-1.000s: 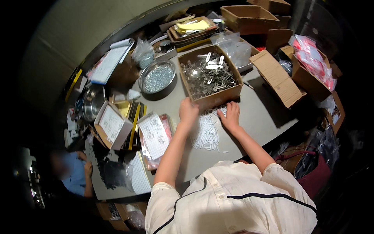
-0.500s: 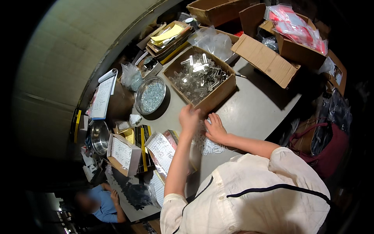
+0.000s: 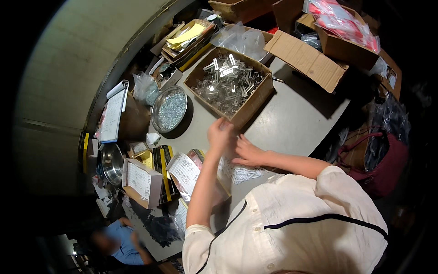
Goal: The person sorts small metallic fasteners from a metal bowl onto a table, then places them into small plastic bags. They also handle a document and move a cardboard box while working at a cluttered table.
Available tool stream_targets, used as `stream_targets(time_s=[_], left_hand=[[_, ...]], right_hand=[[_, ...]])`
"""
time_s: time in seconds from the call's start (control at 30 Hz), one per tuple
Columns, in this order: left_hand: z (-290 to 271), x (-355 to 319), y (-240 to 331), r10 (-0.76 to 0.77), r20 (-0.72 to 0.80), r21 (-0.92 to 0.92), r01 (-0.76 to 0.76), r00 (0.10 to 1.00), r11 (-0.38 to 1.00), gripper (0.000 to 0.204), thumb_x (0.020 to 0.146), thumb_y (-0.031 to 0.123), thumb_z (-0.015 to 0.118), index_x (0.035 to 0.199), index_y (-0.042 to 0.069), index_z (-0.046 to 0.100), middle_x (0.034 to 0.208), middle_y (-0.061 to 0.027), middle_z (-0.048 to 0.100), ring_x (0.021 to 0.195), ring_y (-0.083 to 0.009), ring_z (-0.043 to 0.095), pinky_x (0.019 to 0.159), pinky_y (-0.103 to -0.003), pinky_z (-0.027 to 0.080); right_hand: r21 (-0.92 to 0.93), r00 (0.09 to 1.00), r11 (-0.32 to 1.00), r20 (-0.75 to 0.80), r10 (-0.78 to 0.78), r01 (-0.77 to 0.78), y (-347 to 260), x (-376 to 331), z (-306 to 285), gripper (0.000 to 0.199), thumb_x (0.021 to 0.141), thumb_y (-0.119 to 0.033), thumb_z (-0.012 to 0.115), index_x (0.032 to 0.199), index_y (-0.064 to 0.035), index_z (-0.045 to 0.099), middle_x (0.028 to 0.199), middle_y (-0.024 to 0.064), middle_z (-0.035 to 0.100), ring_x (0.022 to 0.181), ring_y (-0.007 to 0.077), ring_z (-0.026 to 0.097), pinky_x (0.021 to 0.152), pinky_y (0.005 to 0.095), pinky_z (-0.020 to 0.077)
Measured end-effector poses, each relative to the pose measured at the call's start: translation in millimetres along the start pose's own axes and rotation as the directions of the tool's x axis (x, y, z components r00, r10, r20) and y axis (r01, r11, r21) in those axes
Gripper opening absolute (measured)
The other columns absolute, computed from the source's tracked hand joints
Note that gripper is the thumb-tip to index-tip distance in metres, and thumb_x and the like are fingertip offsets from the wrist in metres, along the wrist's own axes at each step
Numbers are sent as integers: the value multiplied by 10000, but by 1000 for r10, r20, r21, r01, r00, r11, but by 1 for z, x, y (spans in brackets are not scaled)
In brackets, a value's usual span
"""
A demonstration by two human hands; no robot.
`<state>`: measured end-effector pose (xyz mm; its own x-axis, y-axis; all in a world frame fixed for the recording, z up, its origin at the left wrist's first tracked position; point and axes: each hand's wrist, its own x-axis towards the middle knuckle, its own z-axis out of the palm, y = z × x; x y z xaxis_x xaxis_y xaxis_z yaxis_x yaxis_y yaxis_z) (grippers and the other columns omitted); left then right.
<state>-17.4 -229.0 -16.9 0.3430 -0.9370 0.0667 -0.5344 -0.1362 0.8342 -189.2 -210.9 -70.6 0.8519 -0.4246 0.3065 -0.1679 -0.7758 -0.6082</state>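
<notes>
My left hand (image 3: 221, 135) is at the near corner of a cardboard box (image 3: 255, 106), its fingers curled together. Whatever they may hold is too small to make out. Just to its right and a little nearer, my right hand (image 3: 249, 152) rests low over the table with thumb and fingers apart. Its fingertips point toward the left hand and are slightly blurred. Small white strip-like pieces (image 3: 245, 174) lie in a loose pile beside and below the right hand. Inside the box is a heap of shiny, clear and metallic clip-like pieces (image 3: 228, 84).
A steel bowl (image 3: 184, 118) of small shiny parts stands left of the box. Nearer are paper-covered boxes (image 3: 145, 182) and another steel bowl (image 3: 112, 163). A cardboard flap (image 3: 306, 59) juts over the table at the far right. A person in blue (image 3: 122, 244) is at the lower left.
My right hand has turned, its fingers now pointing more to the left, and more of the white pile shows. The left hand stays curled by the box corner. The whole view has shifted slightly.
</notes>
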Motion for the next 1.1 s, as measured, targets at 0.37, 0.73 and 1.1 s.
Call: stream_targets(time_s=[0.37, 0.73, 1.1], left_hand=[[-18, 23, 16, -170, -180, -369, 94, 969, 925, 477, 892, 222, 761, 1228, -33, 539, 949, -73, 664, 717, -115, 619, 564, -240, 492], [-42, -22, 10, -124, -292, -192, 69, 948, 979, 549, 830, 209, 753, 1263, -37, 524, 1075, -158, 662, 944, -262, 651, 843, -378, 520], [21, -284, 22, -45, -98, 395, 80, 994, 915, 380, 868, 194, 727, 1167, 46, 544, 868, -139, 639, 782, -336, 655, 654, -420, 522]], right_hand=[[-407, 991, 913, 118, 58, -5, -18, -110, -54, 1078, 842, -768, 465, 1494, 77, 310, 1559, 335, 252, 1487, 461, 184, 1176, 661, 44], [-358, 974, 934, -217, -69, -14, -21, -2, -51, 925, 817, -650, 650, 1419, 20, 441, 1510, 218, 397, 1429, 401, 321, 1162, 656, 142], [-379, 955, 925, -255, -150, 44, 47, 44, -159, 442, 830, -313, 759, 1128, -44, 574, 949, 112, 631, 942, 308, 591, 835, 408, 437]])
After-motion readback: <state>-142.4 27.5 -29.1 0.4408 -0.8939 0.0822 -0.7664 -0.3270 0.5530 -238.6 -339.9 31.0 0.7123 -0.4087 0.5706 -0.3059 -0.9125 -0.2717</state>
